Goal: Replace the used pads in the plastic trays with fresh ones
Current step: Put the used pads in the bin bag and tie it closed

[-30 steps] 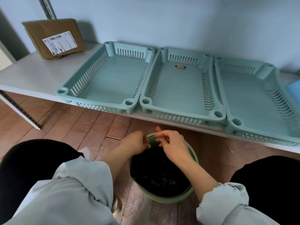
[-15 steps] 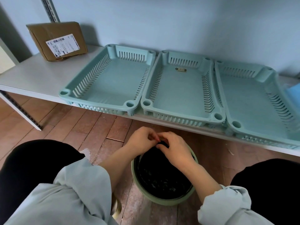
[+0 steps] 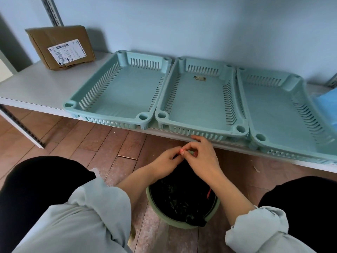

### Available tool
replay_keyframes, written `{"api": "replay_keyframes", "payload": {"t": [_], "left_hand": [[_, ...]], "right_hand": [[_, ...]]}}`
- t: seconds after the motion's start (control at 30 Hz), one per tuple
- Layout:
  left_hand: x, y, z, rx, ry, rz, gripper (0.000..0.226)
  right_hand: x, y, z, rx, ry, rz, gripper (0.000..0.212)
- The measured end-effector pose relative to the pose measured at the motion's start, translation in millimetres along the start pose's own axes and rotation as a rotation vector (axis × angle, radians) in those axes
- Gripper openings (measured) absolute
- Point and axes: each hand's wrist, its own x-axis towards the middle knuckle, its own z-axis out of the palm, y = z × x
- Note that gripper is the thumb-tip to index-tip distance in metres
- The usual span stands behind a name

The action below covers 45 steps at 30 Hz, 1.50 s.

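Three teal plastic trays stand side by side on a white shelf (image 3: 36, 88): the left tray (image 3: 94, 93), the middle tray (image 3: 198, 129) and the right tray (image 3: 299, 154). No pad lies in any of them; the middle one holds only a small brown tag (image 3: 200, 78). Below the shelf edge, my left hand (image 3: 166, 162) and my right hand (image 3: 203, 158) meet fingertip to fingertip and pinch a red drawstring (image 3: 182, 152) of the black bag (image 3: 178, 199) lining a green bin (image 3: 164, 218) on the floor. Part of a blue stack, perhaps pads (image 3: 326, 105), shows at the right edge.
A cardboard box (image 3: 62, 46) with a shipping label leans on the wall at the shelf's far left. A metal shelf upright (image 3: 21, 125) slants down at the left. My knees, in black, flank the bin on the wooden floor (image 3: 102, 143).
Both hands have risen from the bin's far rim toward the shelf edge, still together at the red drawstring. The view has shifted slightly.
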Motion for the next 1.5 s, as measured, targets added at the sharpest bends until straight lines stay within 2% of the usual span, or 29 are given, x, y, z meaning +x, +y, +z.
{"api": "replay_keyframes", "payload": {"t": [0.1,0.17,0.27,0.37,0.43,0.53,0.6,0.67,0.73,0.77,0.8,0.87,0.9,1.03,1.1,1.17,1.2,1.27,1.4,1.43,1.5], "left_hand": [[0,-10,4,0.207,-0.119,-0.018,0.026],[-3,-15,7,0.323,-0.211,-0.098,0.03],[-3,-21,8,0.329,-0.21,-0.155,0.031],[1,-14,6,0.298,-0.062,-0.087,0.032],[3,-9,2,0.335,0.051,-0.041,0.032],[2,-2,-5,0.508,0.162,-0.049,0.031],[1,-1,-5,0.406,0.17,-0.037,0.031],[0,1,-1,0.242,0.13,-0.047,0.035],[0,-1,1,0.224,0.119,-0.033,0.037],[0,-2,1,0.212,0.125,-0.02,0.037],[1,-4,-1,0.216,0.139,-0.006,0.038],[4,-5,-4,0.266,0.159,0.031,0.037],[5,-4,-4,0.262,0.154,0.043,0.036],[5,4,7,0.172,0.077,0.07,0.03],[7,5,14,0.134,0.046,0.072,0.03],[9,10,19,0.078,0.04,0.092,0.029],[9,12,20,0.068,0.04,0.098,0.028],[9,15,22,0.058,0.035,0.101,0.027],[6,13,29,0.036,0.021,0.053,0.027],[7,13,30,0.068,0.008,0.052,0.027],[6,17,31,0.11,-0.04,0.075,0.026]], "right_hand": [[-1,-11,-11,0.347,0.075,0.014,0.011],[-3,-24,-29,0.607,0.114,-0.005,0.01],[-3,-30,-51,0.708,0.075,-0.04,0.011],[-1,-18,-54,0.519,-0.066,0.027,0.028],[1,-7,-50,0.337,-0.078,0.045,0.039],[-4,-4,-40,-0.045,-0.084,0.014,0.04],[-12,-5,-21,-0.068,-0.197,0.012,0.03],[-21,-2,0,0.069,-0.281,0.043,0.008],[-24,2,10,0.159,-0.289,0.061,0.012],[-22,3,5,0.111,-0.272,0.059,0.007],[-18,6,-5,0.002,-0.218,0.033,0.012],[-13,8,-35,-0.286,-0.088,0.021,0.045],[-11,13,-48,-0.365,-0.101,0.032,0.054],[-10,41,-41,-0.56,-0.528,0.032,0.079],[-14,57,-21,-0.594,-0.606,0.033,0.098],[-15,70,-11,-0.646,-0.597,0.074,0.105],[-17,74,-10,-0.684,-0.586,0.098,0.101],[-18,75,-11,-0.731,-0.562,0.141,0.074],[-20,64,-28,-0.62,-0.555,0.204,0.031],[-18,62,-36,-0.524,-0.561,0.182,0.027],[-15,50,-48,-0.249,-0.547,0.145,0.034]]}}
